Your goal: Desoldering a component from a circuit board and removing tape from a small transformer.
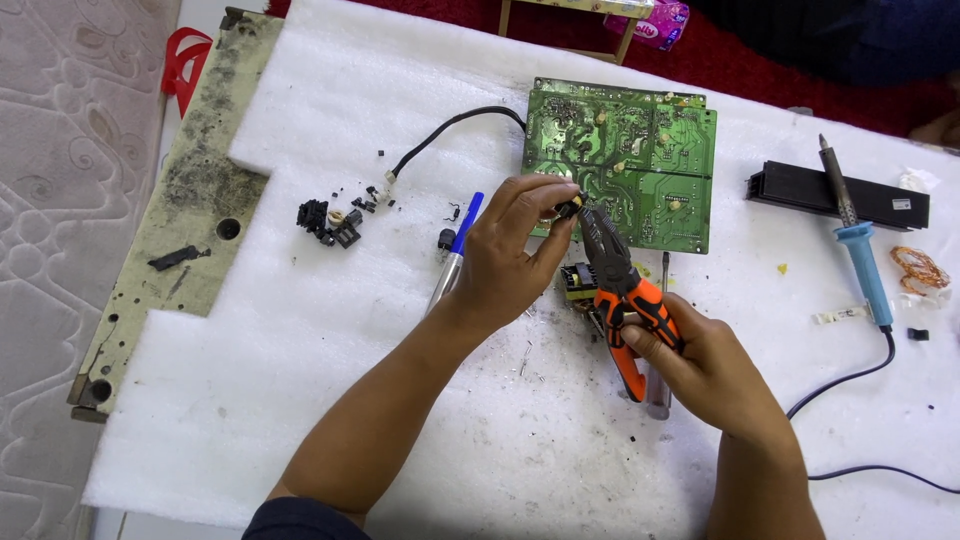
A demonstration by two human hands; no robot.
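My left hand (510,250) pinches a small dark electronic part (568,208) between thumb and fingers, just in front of a green circuit board (640,160). My right hand (705,365) grips the orange-and-black handles of pliers (620,285), whose jaws close on that same small part. Under the pliers lies a small yellow-wound transformer (577,281) and a screwdriver (661,330) on the white foam sheet (300,380).
A blue-handled soldering iron (860,255) with its cable lies at right, beside a black bar (835,195) and a copper wire coil (918,268). A blue pen-like tool (455,255), loose black parts (330,222) and a worn metal plate (180,220) sit left.
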